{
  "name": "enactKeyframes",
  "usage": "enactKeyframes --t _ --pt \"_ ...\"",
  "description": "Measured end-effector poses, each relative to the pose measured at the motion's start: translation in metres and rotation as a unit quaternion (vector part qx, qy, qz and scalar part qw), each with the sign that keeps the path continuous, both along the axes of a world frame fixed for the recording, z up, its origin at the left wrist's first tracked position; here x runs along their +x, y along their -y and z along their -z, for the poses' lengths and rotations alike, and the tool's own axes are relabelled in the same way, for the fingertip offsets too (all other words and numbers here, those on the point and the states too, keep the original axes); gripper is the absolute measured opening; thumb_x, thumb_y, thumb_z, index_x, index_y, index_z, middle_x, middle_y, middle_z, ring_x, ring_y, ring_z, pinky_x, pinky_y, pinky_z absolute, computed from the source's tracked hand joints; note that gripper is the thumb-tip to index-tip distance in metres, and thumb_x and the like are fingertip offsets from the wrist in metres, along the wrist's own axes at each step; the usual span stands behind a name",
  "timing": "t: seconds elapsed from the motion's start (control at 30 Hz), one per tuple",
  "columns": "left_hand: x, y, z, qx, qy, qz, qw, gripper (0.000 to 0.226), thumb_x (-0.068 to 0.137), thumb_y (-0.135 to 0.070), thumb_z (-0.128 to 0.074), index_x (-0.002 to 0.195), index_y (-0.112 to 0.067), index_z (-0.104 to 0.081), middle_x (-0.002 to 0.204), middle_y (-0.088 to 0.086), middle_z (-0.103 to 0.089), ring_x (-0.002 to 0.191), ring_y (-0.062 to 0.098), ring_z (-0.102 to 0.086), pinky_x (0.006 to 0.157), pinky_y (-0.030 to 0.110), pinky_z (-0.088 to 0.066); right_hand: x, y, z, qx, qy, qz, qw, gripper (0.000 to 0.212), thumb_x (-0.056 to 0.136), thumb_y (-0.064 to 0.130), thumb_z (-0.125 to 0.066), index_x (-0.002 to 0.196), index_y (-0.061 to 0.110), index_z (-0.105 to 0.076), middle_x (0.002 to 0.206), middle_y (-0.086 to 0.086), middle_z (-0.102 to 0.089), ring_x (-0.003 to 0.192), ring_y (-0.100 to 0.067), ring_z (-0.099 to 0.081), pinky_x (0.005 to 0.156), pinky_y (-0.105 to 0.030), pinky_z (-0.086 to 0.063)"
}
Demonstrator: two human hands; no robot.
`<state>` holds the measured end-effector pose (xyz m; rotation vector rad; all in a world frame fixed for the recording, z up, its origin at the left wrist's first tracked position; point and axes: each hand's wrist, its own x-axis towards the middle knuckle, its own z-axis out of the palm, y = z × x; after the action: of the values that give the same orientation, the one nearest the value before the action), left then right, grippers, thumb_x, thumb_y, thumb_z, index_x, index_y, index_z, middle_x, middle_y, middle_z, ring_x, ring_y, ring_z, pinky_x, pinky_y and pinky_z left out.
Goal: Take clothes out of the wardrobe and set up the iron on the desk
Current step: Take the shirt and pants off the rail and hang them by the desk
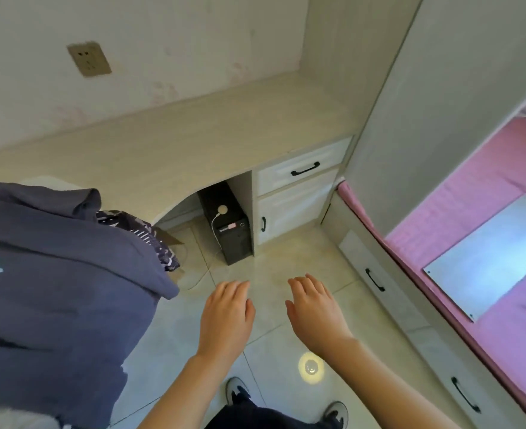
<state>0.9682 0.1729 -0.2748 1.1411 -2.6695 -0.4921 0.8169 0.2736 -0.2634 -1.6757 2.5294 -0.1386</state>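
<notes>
Taking the black computer tower (229, 224) under the surface (175, 144) as the landmark: far to its left and nearer the camera, a pile of dark blue clothes (54, 274) lies heaped at the surface's left end, with a patterned piece spilling off the edge toward the tower. These look like the garments already taken out. No iron is in view.

In front of the tower, over the floor tiles, the left hand (227, 317) hangs palm down with fingers loosely straight, holding nothing. Just right of it the right hand (315, 311) is the same: relaxed, spread a little, empty. The two are near each other but apart.

Right of the tower are a drawer (302, 168) and a cabinet door (289, 212); further right is a bed with pink sheet (472, 218).

The step in hand seems to be fetching the iron. It would pay to keep the bare stretch of surface behind the tower free, near the wall socket (89, 58) up to the left, and push the clothes no further over the edge.
</notes>
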Motion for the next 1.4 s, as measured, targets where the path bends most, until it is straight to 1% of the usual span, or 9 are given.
enactKeyframes --t 0.17,0.4,0.6,0.7,0.9,1.1,1.23,1.3,1.4 --pt "-0.063 -0.06 0.0 0.02 -0.003 0.044 0.999 0.037 0.094 -0.021 -0.053 0.13 -0.014 -0.057 0.125 -0.003 -0.06 0.118 0.017 -0.051 0.096 0.03 -0.046 -0.052 -0.077 0.002 -0.005 -0.011 0.05 0.999 0.046 0.071 0.03 -0.08 0.109 0.006 -0.067 0.105 -0.009 -0.07 0.104 -0.031 -0.065 0.088 -0.041 -0.055" --pt "-0.158 -0.153 0.006 0.022 0.0 0.127 0.992 0.041 0.096 -0.024 -0.049 0.136 -0.016 -0.05 0.14 -0.002 -0.05 0.128 0.016 -0.044 0.103 0.032 -0.041 -0.125 -0.187 0.003 -0.003 0.009 0.132 0.991 0.047 0.075 0.032 -0.076 0.113 0.008 -0.064 0.111 -0.007 -0.068 0.11 -0.03 -0.062 0.093 -0.04 -0.052" --pt "-0.227 -0.219 0.002 0.018 0.004 0.2 0.98 0.045 0.098 -0.025 -0.045 0.142 -0.018 -0.043 0.15 -0.002 -0.04 0.139 0.017 -0.032 0.112 0.032 -0.033 -0.175 -0.262 0.001 -0.001 0.033 0.189 0.981 0.053 0.092 0.032 -0.055 0.139 0.007 -0.043 0.147 -0.013 -0.041 0.139 -0.032 -0.033 0.114 -0.043 -0.029" --pt "-0.256 -0.236 0.0 0.012 0.006 0.231 0.973 0.045 0.096 -0.022 -0.049 0.14 -0.016 -0.046 0.148 0.001 -0.043 0.139 0.018 -0.034 0.11 0.034 -0.036 -0.197 -0.285 -0.001 -0.009 0.048 0.216 0.975 0.053 0.096 0.031 -0.049 0.142 0.007 -0.038 0.151 -0.015 -0.035 0.143 -0.033 -0.025 0.116 -0.043 -0.024" --pt "-0.306 -0.248 0.005 -0.009 0.007 0.263 0.965 0.042 0.09 -0.018 -0.059 0.132 -0.012 -0.055 0.136 0.003 -0.055 0.129 0.022 -0.047 0.102 0.034 -0.043 -0.239 -0.306 0.004 -0.01 0.046 0.248 0.968 0.051 0.093 0.029 -0.053 0.138 0.005 -0.044 0.142 -0.014 -0.046 0.137 -0.034 -0.036 0.113 -0.045 -0.032" --pt "-0.375 -0.233 0.005 -0.028 -0.004 0.28 0.96 0.041 0.09 -0.02 -0.058 0.13 -0.011 -0.057 0.132 0.002 -0.058 0.128 0.021 -0.048 0.102 0.033 -0.041 -0.298 -0.298 0.001 -0.02 0.026 0.261 0.965 0.048 0.077 0.025 -0.072 0.119 0.006 -0.06 0.114 -0.01 -0.066 0.111 -0.032 -0.06 0.092 -0.041 -0.051" --pt "-0.42 -0.22 0.0 -0.041 -0.025 0.283 0.958 0.042 0.091 -0.02 -0.056 0.131 -0.01 -0.055 0.132 0.003 -0.058 0.128 0.021 -0.046 0.105 0.033 -0.04 -0.341 -0.283 -0.004 -0.038 0.003 0.256 0.966 0.038 0.082 0.019 -0.065 0.116 0.002 -0.059 0.111 -0.014 -0.065 0.109 -0.036 -0.059 0.091 -0.042 -0.051" --pt "-0.482 -0.193 -0.002 -0.017 -0.024 0.276 0.961 0.042 0.092 -0.02 -0.056 0.132 -0.009 -0.055 0.132 0.004 -0.058 0.128 0.022 -0.047 0.107 0.035 -0.041 -0.404 -0.256 -0.005 -0.032 0.015 0.241 0.97 0.037 0.084 0.018 -0.064 0.116 0.002 -0.059 0.112 -0.015 -0.065 0.11 -0.038 -0.058 0.091 -0.043 -0.051" --pt "-0.499 -0.186 -0.011 -0.04 -0.036 0.281 0.958 0.04 0.091 -0.018 -0.058 0.129 -0.007 -0.057 0.129 0.006 -0.06 0.124 0.022 -0.05 0.107 0.034 -0.038 -0.421 -0.249 -0.01 -0.014 0.01 0.237 0.971 0.036 0.084 0.021 -0.064 0.115 0.003 -0.058 0.114 -0.014 -0.064 0.112 -0.036 -0.057 0.092 -0.043 -0.05"
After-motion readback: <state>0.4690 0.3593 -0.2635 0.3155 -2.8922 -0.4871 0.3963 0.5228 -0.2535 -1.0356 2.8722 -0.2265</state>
